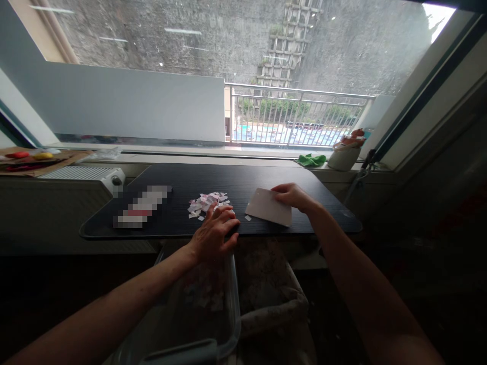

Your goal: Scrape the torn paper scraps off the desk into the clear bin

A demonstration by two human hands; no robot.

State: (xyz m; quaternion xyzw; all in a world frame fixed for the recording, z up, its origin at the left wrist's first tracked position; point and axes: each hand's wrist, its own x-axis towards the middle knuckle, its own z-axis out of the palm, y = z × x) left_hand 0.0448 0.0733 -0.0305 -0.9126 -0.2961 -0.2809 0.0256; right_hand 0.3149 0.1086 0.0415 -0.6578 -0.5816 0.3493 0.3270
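On the dark table [182, 178] lies a heap of small torn paper scraps [207, 201], white with some pink. My left hand [218, 228] is at the heap's near right side, palm down, its fingers apart and partly covering the scraps. My right hand [292, 195] grips a flat white card [269, 207] by its upper right edge; the card is tilted over the tabletop. One loose scrap [248, 218] rests by the card's lower left corner. Below the table edge, under my left hand, is a clear plastic box [236, 304] with pale bits inside, dimly seen.
A blurred-out object [142, 207] lies on the table's left side. Beyond the table are a window sill with a green cloth [311, 160] and a pale pot [344, 157]. A white radiator [81, 175] stands left, beside a board bearing red and yellow items.
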